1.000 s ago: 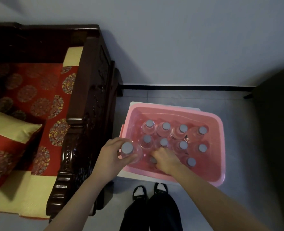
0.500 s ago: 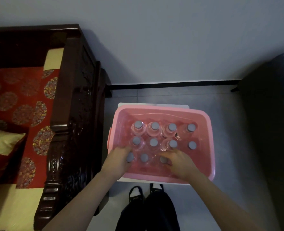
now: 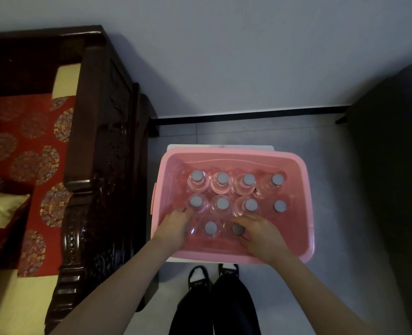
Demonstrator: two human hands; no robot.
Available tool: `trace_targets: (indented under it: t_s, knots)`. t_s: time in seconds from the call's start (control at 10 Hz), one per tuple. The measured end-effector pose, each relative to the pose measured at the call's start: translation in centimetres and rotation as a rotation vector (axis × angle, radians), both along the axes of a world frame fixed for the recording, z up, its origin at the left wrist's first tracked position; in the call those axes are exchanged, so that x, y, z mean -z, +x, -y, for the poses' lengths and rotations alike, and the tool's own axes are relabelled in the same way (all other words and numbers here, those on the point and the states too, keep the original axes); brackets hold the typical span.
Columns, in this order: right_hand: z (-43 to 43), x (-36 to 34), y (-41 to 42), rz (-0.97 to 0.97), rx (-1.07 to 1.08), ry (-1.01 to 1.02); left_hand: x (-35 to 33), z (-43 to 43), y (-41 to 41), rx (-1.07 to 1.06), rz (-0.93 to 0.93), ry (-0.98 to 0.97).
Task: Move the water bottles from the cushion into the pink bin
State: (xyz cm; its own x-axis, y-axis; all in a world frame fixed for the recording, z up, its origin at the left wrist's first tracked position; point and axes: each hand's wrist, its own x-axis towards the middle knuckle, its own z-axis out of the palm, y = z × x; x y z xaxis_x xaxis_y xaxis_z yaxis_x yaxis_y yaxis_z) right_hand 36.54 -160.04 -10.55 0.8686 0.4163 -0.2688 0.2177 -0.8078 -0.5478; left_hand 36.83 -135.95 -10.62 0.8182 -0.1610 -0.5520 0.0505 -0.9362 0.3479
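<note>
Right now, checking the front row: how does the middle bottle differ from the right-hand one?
The middle bottle stands free, cap fully lit; the right bottle sits between the right hand's thumb and fingers, cap shaded. Both stand upright in the pink bin, grey-capped.

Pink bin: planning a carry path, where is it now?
Head view, centre: the pink bin sits right of the wooden sofa arm, just ahead of the person's shoes.

Bottles (image 3: 222,178) crowd back, left of pink bin (image 3: 234,154); near-right corner free
</note>
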Motion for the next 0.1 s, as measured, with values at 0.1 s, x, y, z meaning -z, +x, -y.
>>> trace_targets:
  t_s: [0.1]
  knots:
    - [-0.14,-0.13,0.02,-0.048,-0.005,-0.02,0.55,0.29,0.22,0.012,-0.012,0.036]
